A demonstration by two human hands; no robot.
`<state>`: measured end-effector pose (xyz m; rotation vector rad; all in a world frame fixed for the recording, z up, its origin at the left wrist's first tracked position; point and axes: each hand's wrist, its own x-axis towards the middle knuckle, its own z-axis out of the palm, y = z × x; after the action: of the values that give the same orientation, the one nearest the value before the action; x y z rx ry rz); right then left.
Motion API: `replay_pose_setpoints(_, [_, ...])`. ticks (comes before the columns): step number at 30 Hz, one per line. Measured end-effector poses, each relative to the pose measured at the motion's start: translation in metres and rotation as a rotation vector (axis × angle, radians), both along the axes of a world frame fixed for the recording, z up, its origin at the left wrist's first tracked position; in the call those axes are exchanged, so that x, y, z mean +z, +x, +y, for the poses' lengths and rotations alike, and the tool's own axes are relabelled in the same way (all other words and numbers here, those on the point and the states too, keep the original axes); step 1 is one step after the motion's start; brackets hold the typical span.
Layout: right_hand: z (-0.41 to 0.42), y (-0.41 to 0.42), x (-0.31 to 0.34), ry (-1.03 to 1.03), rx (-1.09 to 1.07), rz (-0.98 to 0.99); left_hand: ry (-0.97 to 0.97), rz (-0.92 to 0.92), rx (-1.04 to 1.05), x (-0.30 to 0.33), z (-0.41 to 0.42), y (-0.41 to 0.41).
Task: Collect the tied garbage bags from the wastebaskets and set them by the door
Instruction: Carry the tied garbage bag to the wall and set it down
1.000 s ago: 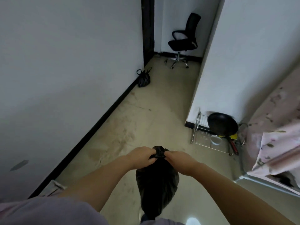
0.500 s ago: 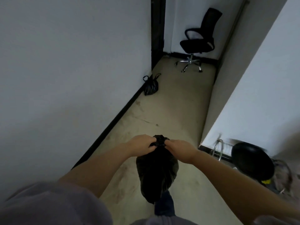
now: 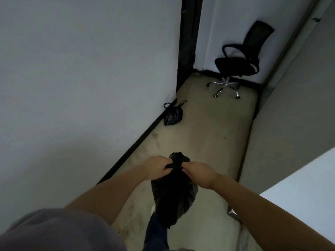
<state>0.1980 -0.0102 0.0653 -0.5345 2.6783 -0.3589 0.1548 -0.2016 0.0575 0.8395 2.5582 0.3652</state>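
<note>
The left hand [image 3: 158,167] is gripping the gathered neck of a black plastic garbage bag [image 3: 174,192] from the left side, its fingers curled into the bunched plastic, while the right hand [image 3: 198,172] is pinching the same neck from the right, so the two hands are nearly meeting at the knot. The bag is hanging below the hands in the air, in the near middle of the scene, with its crumpled top poking up between them and its full body sagging down over a dark trouser leg [image 3: 156,234]. Both forearms are reaching in from the near edge, and a grey sleeve [image 3: 59,230] is filling the near left corner. Beneath the bag, a stained beige floor [image 3: 213,142] is running away down a narrow corridor between a pale wall [image 3: 81,78] on the left and another pale wall on the right. Farther along, a second, smaller black tied garbage bag [image 3: 173,115] is sitting on the floor against the left wall's dark baseboard, just before a dark door frame [image 3: 188,38]. At the far end, a black mesh-backed office chair with a chrome star base [image 3: 239,64] is standing against the end wall.
</note>
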Motion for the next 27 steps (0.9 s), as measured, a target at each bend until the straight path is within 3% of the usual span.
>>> replay_pose_setpoints(16, [0.073, -0.324, -0.018, -0.063, -0.087, -0.019, -0.04, -0.047, -0.106, -0.001, 0.076, -0.334])
replay_pose_setpoints(27, [0.072, -0.546, -0.086, -0.341, 0.094, -0.191, -0.08, -0.261, 0.381, -0.071, 0.088, -0.524])
